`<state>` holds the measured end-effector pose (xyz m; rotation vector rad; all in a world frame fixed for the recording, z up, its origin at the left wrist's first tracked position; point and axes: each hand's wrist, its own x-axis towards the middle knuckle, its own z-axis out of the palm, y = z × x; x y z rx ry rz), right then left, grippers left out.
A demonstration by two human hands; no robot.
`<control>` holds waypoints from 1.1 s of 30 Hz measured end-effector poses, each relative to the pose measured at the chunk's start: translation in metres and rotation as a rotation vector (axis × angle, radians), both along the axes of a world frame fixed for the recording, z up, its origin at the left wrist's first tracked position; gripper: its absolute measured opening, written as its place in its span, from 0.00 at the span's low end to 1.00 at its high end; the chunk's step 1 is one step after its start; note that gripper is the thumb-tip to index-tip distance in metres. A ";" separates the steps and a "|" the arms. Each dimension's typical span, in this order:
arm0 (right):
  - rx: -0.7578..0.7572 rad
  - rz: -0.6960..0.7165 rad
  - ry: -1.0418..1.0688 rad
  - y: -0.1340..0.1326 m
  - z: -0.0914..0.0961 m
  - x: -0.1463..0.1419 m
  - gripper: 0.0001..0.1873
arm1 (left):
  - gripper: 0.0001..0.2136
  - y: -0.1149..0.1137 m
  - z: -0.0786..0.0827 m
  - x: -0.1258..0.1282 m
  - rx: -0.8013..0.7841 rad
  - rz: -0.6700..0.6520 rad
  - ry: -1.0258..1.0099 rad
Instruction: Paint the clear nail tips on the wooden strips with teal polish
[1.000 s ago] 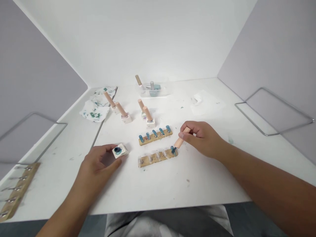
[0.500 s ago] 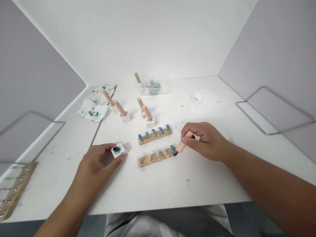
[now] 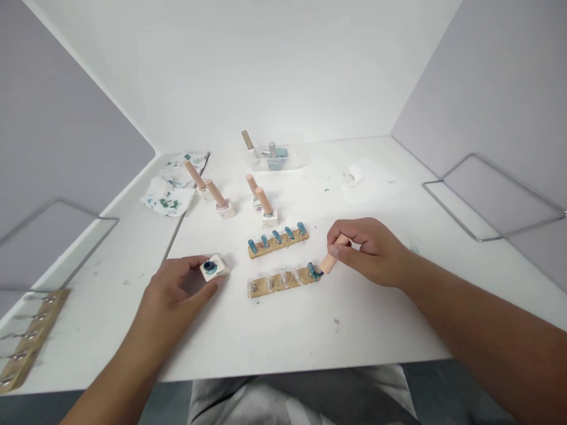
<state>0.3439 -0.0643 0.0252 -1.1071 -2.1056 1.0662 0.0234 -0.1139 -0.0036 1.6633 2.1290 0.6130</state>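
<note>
My right hand pinches a wooden-handled brush, its tip touching the rightmost nail tip on the near wooden strip; that tip is teal, the others on the strip look clear. My left hand grips a small white square bottle with an open, teal-stained neck, resting on the table. A second wooden strip just behind carries several teal-painted tips.
Several white bottles with wooden caps stand behind the strips. A clear tray sits at the back. Stained tissues lie at the left, a white paper at the right. Another strip lies far left. Wire frames flank the table.
The brush has tilted lower and its tip has slid slightly right along the rightmost nail tip. My left hand and the bottle have barely moved.
</note>
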 end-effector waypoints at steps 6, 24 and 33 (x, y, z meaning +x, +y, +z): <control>-0.067 -0.023 0.004 -0.001 0.006 0.000 0.08 | 0.22 -0.001 -0.004 -0.001 0.039 -0.040 -0.022; 0.043 -0.144 -0.002 0.001 -0.005 0.007 0.08 | 0.29 -0.010 -0.006 -0.001 0.072 -0.061 0.002; 0.026 -0.144 -0.009 0.002 -0.002 0.004 0.08 | 0.31 -0.014 -0.002 -0.011 0.043 -0.194 0.123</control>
